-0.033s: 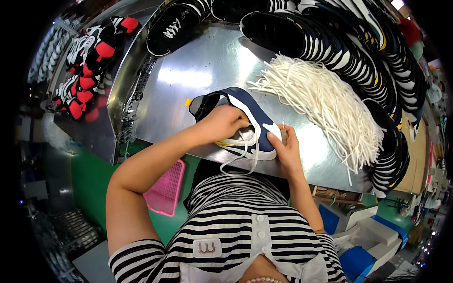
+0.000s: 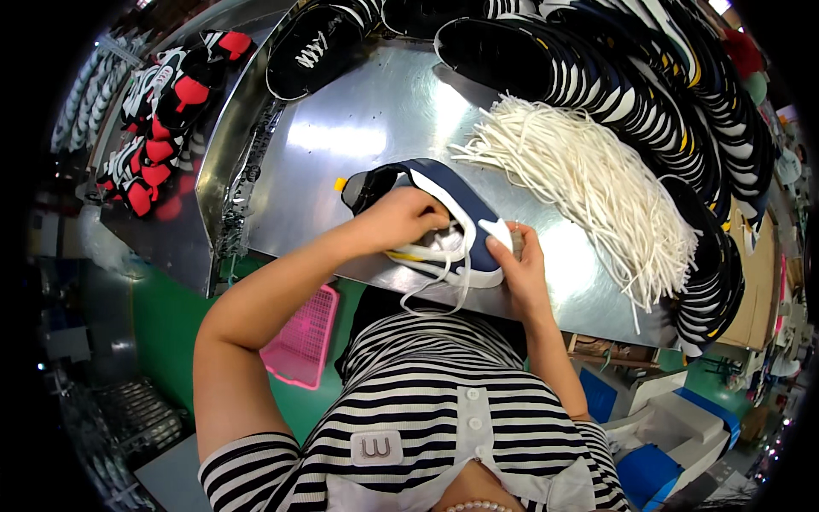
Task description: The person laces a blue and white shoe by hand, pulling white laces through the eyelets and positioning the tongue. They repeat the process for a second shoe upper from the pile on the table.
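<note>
A navy and white shoe upper point(image 2: 452, 194) with yellow accents lies tilted on the metal table in front of me. My left hand point(image 2: 404, 219) reaches into its opening with fingers curled and pinched together. The fingertips are partly hidden there, so what they grip cannot be made out. A white shoelace point(image 2: 465, 294) hangs in a loop from the upper over the table's near edge. On the right, my right hand point(image 2: 524, 264) holds the white-trimmed end of the upper, thumb on top and fingers behind it.
A bundle of white laces point(image 2: 589, 192) lies on the metal table point(image 2: 333, 171), right of the upper. Beyond it curve long rows of stacked shoe uppers point(image 2: 614, 102). Red, black and white uppers point(image 2: 158, 149) sit at left. A pink basket point(image 2: 300, 341) stands on the green floor.
The upper has turned very slightly, and the fingers of my right hand have shifted a little on it. My left hand stays in the opening.
</note>
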Motion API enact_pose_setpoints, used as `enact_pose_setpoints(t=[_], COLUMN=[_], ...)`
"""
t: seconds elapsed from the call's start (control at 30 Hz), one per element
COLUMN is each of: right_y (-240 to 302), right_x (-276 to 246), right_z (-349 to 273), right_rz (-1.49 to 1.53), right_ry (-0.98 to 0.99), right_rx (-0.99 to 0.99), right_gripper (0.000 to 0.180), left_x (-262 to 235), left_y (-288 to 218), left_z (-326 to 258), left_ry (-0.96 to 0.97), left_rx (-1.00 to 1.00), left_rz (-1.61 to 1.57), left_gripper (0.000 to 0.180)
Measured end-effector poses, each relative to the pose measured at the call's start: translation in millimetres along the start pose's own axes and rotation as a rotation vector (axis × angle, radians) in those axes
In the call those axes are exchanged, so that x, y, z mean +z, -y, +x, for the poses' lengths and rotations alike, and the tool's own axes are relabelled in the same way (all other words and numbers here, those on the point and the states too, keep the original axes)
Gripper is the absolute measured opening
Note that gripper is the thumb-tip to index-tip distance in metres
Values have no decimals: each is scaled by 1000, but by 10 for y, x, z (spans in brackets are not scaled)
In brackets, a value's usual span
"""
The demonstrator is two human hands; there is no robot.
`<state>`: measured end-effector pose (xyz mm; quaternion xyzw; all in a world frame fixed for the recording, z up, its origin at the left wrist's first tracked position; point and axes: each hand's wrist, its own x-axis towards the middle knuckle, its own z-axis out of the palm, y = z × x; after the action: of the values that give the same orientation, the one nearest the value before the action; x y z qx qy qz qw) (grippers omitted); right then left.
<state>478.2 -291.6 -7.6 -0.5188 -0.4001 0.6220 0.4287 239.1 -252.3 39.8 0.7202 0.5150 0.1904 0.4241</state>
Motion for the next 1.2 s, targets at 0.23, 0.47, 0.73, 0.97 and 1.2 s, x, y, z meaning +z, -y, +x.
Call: enact_pose_setpoints(t=[0.23,0.47,0.73,0.97,1.2], right_y=[11,-19,-92,-289,-141], right_x=[35,48,-42,20,-1], right_z=[-16,-43,51,74,28], right_rz=[-34,-112,-194,-258,-233], right_ry=[35,19,51,-17,-54], right_rx=[-114,-66,-117,-197,-202], right_gripper=[43,44,41,51,43], left_x=[-86,-31,36,22,-125], left_y=[-146,211,35,101,-80], left_z=[-47,-23,-6,-37,-157], left_ry=[313,-114,111,122,-174], left_rx=[-533,-196,-367,-315,237], left_rz=[-116,98,-533,-467,501], left_gripper=[30,15,11,21,11])
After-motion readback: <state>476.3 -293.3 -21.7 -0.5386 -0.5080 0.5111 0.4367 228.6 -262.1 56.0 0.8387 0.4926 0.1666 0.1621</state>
